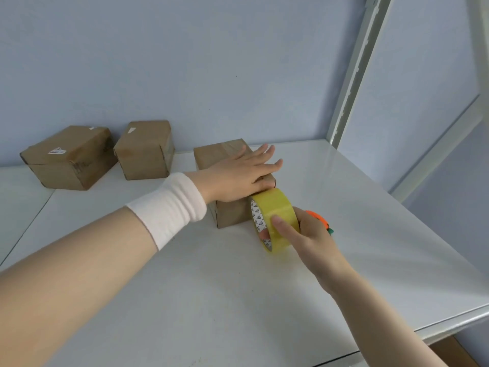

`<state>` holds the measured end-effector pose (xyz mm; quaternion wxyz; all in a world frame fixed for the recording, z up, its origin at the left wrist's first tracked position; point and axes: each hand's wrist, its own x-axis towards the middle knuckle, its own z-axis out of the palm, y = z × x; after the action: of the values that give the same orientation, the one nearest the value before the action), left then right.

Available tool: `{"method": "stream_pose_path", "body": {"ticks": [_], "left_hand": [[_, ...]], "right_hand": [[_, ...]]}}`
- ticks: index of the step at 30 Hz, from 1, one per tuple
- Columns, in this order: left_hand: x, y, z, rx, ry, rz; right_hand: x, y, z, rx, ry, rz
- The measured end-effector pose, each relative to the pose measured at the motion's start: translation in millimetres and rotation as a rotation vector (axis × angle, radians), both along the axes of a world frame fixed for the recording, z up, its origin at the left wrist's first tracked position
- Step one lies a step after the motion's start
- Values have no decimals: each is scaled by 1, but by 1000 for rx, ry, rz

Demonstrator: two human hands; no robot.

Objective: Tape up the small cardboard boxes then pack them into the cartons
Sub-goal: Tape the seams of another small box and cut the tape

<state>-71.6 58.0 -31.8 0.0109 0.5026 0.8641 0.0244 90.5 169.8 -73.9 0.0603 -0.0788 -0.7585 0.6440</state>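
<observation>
— Why is the palm lying on top?

— I'm pressing the small box (230,214), which is sitting toward the back of the table (211,300), with my left grip (243,176) spread flat on its lid, so it isn't sliding while I'm taping.

— And the other one?

— My right grip (315,234) is curling round the yellow tape roll (275,207), thumb on its outer face, holding it against the box's near right corner, probably to run tape over the seam. An orange thing (317,217) is peeking out behind it; I cannot tell what it is.

— Room?

— Bare table is lying toward me and rightward, up to its edge. A wider box (68,160) and a narrower box (144,154) are sitting well apart, back left.
</observation>
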Motion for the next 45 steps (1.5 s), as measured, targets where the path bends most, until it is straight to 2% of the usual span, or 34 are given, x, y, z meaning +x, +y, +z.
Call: {"method": "stream_pose_path", "body": {"ticks": [4, 7, 9, 12, 16, 20, 24, 26, 28, 30, 32, 36, 42, 45], "left_hand": [[6, -32, -9, 232, 52, 59], [11, -55, -18, 261, 58, 155], [12, -60, -17, 323, 89, 142], [13, -62, -4, 461, 142, 120], [8, -65, 20, 469, 157, 107], [-6, -67, 53, 602, 61, 221], [-8, -59, 69, 588, 25, 275], [-1, -58, 64, 622, -64, 239], [4, -59, 51, 479, -150, 215], [2, -60, 38, 288, -74, 271], [-5, -58, 35, 293, -33, 311], [-11, -53, 36, 325, -72, 318], [-14, -52, 36, 257, -106, 375], [-12, -51, 37, 243, -96, 375]], "right_hand": [[-5, -1, -7, 29, 25, 15], [-7, -2, -9, -4, 68, 7], [-10, -6, -4, -42, 124, -2], [-16, -8, 17, -116, 229, -7], [-28, -9, 54, -189, 314, 137], [-46, -12, 94, -176, 425, 168], [-71, -16, 125, -109, 438, 56], [-84, -19, 127, -65, 421, 0], [-92, -18, 124, -65, 407, -36], [-94, -17, 121, -96, 370, -11], [-94, -17, 112, -113, 342, 36], [-94, -23, 99, 78, 362, -78], [-63, -27, 104, 42, 461, -83], [-32, -29, 86, 95, 474, -88]]}}
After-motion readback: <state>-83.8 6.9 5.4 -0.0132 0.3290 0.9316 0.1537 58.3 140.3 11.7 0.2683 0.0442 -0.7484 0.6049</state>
